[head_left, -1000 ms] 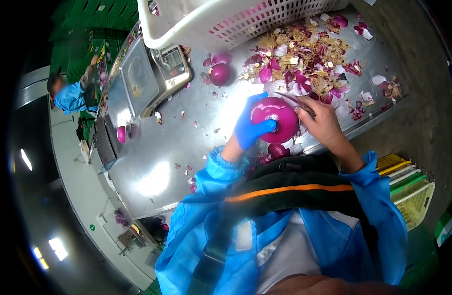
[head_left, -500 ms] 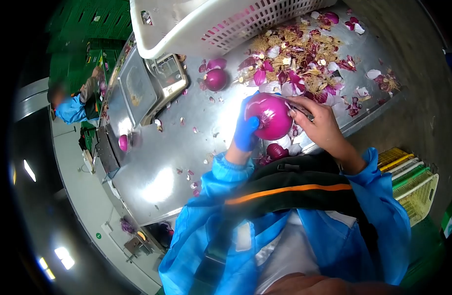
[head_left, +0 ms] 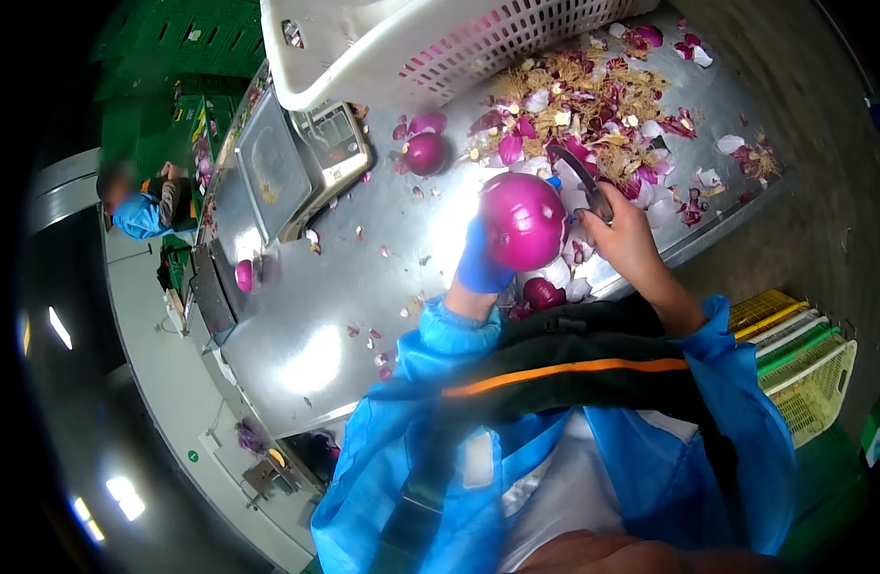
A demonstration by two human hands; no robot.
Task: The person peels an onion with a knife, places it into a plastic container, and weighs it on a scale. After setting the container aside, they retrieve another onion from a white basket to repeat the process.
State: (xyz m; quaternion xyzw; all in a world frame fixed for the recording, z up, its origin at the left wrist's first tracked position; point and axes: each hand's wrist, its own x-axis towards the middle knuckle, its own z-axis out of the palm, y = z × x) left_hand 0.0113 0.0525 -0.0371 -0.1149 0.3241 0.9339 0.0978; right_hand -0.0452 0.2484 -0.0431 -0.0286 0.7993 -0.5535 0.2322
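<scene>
A large, shiny purple onion (head_left: 523, 222) rests in my left hand (head_left: 482, 260), which wears a blue glove and is closed around its side and underside. My right hand (head_left: 623, 234), bare, grips a knife (head_left: 579, 170) with a dark curved blade pointing up and away from me, just right of the onion and apart from it. Below the onion, near the table's front edge, lies a smaller dark red onion (head_left: 542, 294) among pale peels. Another purple onion (head_left: 424, 153) sits farther back on the metal table (head_left: 363, 287).
A white perforated basket (head_left: 363, 67) stands at the back beside a weighing scale (head_left: 330, 143). Roots and skins (head_left: 593, 105) are heaped behind my hands. One onion (head_left: 244, 275) lies far left. Stacked crates (head_left: 794, 364) are at right. A co-worker (head_left: 143, 210) is at the far left.
The onion has turned in my left hand, showing a smooth side. My right hand has drawn slightly away from it, and the knife blade now shows clearly.
</scene>
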